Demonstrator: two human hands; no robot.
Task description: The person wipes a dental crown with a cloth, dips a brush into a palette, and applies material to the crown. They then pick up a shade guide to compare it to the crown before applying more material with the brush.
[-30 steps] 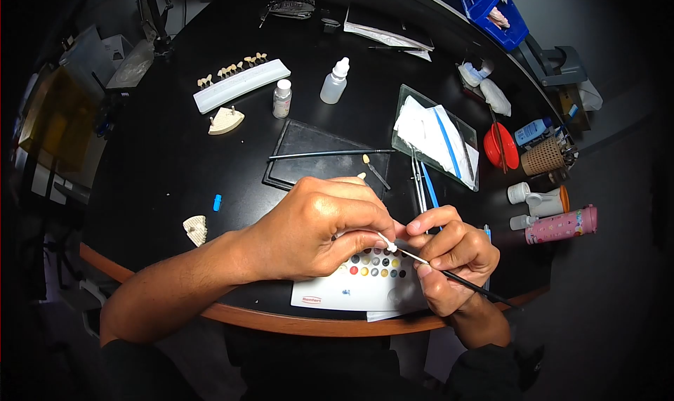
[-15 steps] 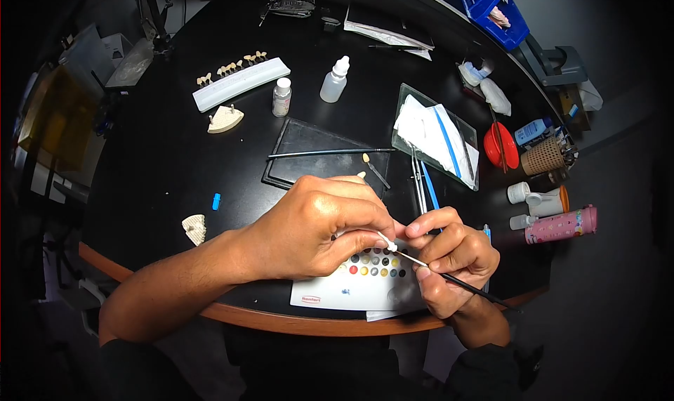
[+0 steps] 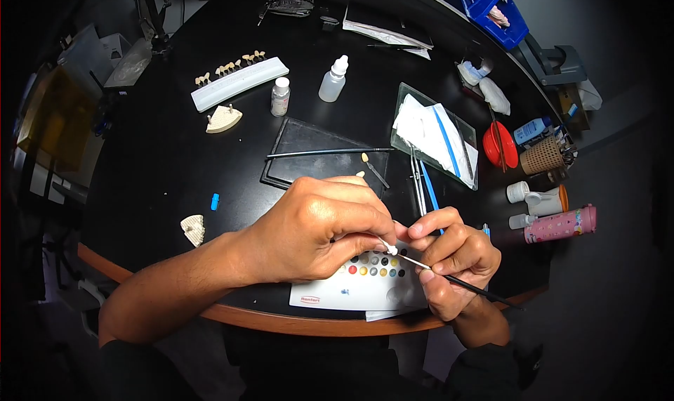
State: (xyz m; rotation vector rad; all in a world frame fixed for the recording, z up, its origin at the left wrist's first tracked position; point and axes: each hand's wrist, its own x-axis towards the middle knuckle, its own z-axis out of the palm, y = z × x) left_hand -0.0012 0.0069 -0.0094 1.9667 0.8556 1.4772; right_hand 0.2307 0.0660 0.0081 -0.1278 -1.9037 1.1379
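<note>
My left hand (image 3: 326, 225) pinches a small white piece (image 3: 391, 249) between thumb and fingertips, above a white palette (image 3: 337, 294) dotted with coloured wells. My right hand (image 3: 456, 264) is closed round a thin brush (image 3: 467, 286) with a dark handle, its tip at the white piece. The fingertips of both hands are close together. Behind them lies a dark flat case (image 3: 302, 137) with a long brush (image 3: 330, 152) across it. The part of the palette below my left hand is hidden.
Shade guide (image 3: 239, 85), small bottle (image 3: 280, 97) and dropper bottle (image 3: 333, 79) stand further back. To the right are a glass slab (image 3: 404, 99) with white tissue, tweezers (image 3: 418, 183), a red bowl (image 3: 500, 147) and a pink bottle (image 3: 562, 225). A blue piece (image 3: 215, 201) lies left.
Both hands hold almost the same pose. The view has shifted very slightly, and the brush in my right hand has barely moved.
</note>
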